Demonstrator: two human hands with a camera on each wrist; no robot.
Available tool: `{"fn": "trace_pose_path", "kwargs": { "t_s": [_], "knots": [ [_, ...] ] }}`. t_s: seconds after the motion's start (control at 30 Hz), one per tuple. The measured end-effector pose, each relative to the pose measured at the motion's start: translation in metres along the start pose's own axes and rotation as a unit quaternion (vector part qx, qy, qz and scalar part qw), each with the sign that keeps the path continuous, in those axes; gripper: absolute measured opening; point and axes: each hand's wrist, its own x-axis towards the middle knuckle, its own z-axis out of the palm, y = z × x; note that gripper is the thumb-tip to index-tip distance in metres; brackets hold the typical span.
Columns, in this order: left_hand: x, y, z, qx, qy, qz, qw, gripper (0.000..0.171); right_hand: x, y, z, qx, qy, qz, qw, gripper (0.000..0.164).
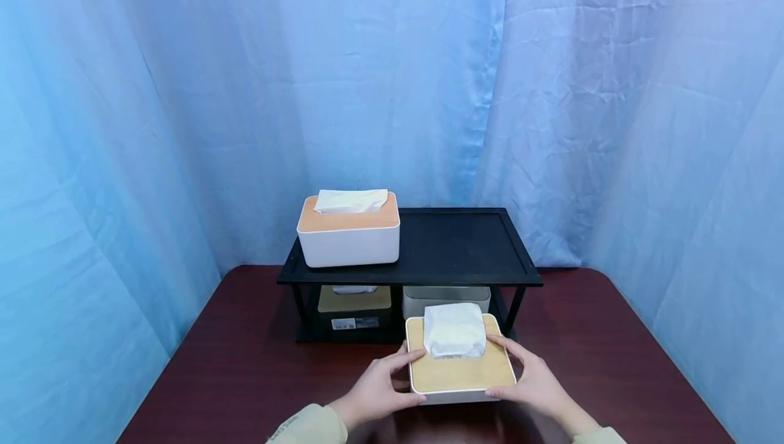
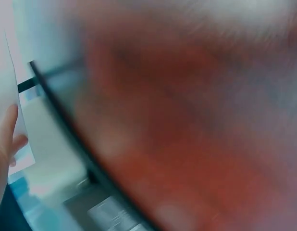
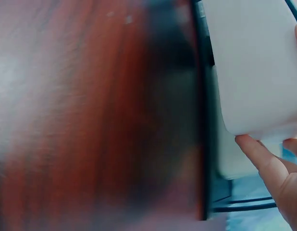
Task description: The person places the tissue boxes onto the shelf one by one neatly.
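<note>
A white tissue box (image 1: pixel 450 377) with a light wooden lid is between my two hands in the head view, a white tissue (image 1: pixel 454 330) sticking out of its top. My left hand (image 1: pixel 378 388) grips the box's left side, thumb near the front corner. On the opposite side my right hand (image 1: pixel 540 386) holds it with thumb and fingers spread. The right wrist view shows the smooth white box (image 3: pixel 259 72) above fingertips at its edge. In the left wrist view, part of the left hand (image 2: pixel 4 139) lies against a pale surface; the rest is blurred.
Behind the held box stands a black two-tier rack (image 1: pixel 465 246). Another tissue box (image 1: pixel 350 246) sits on its top left. Below are a dark box with a wooden lid (image 1: pixel 352 302) and a white box (image 1: pixel 419 299), partly hidden. Blue curtains (image 1: pixel 392 76) surround the dark red table (image 1: pixel 245 362).
</note>
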Motion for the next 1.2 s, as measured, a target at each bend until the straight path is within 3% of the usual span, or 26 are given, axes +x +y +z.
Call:
{"fn": "trace_pose_path", "kwargs": {
  "t_s": [0.1, 0.33, 0.6, 0.73, 0.97, 1.2],
  "knots": [
    [0.002, 0.018, -0.008, 0.026, 0.008, 0.016, 0.9995, 0.064, 0.001, -0.011, -0.013, 0.008, 0.016, -0.022, 1.0, 0.084],
    [0.013, 0.058, -0.022, 0.077, 0.037, 0.087, 0.9925, 0.063, 0.01, -0.043, -0.049, 0.072, 0.019, -0.034, 0.997, 0.085],
    [0.01, 0.081, -0.028, 0.087, 0.039, 0.074, 0.9926, 0.062, 0.008, -0.064, -0.069, 0.059, 0.013, -0.042, 0.997, 0.084],
    [0.013, 0.092, -0.033, 0.083, 0.043, 0.086, 0.9919, 0.062, 0.012, -0.074, -0.078, 0.061, 0.024, -0.058, 0.996, 0.085],
    [0.033, 0.102, -0.043, 0.067, 0.047, 0.077, 0.9937, 0.062, 0.033, -0.08, -0.091, 0.024, 0.037, -0.068, 0.997, 0.085],
    [0.052, 0.098, -0.051, 0.052, 0.045, 0.044, 0.9966, 0.06, 0.052, -0.075, -0.094, 0.033, 0.002, -0.041, 0.999, 0.082]
  ]
}}
